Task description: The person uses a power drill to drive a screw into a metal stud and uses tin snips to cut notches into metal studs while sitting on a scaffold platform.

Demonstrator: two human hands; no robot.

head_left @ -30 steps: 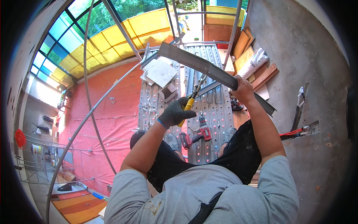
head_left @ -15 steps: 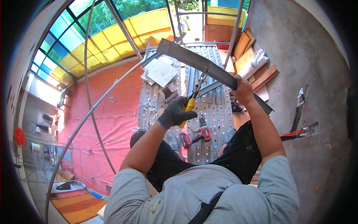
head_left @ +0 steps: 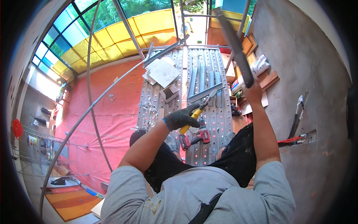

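My left hand (head_left: 180,118), in a dark glove, is closed around the yellow handles of a pair of tin snips (head_left: 197,113). The snips' metal blades point up and to the right, apart from any sheet. Bare, my right hand (head_left: 253,92) grips the lower end of a long grey metal channel (head_left: 235,44), which rises steeply and leans left at its top, slightly blurred. Below the snips, between my feet, a red and black cordless drill (head_left: 203,136) lies on the perforated metal platform (head_left: 220,118).
Ahead on the platform lie grey metal profiles (head_left: 206,92), white board pieces (head_left: 163,72) and a small box-shaped offcut (head_left: 170,92). Scaffold poles (head_left: 89,108) cross at left above red sheeting (head_left: 108,97). Wood planks (head_left: 269,80) and a white sack (head_left: 260,65) lean near the right wall.
The metal channel has come away from the snips' blades and swung from a slanted position to nearly upright, toward the right. My left hand, still holding the snips, has shifted slightly.
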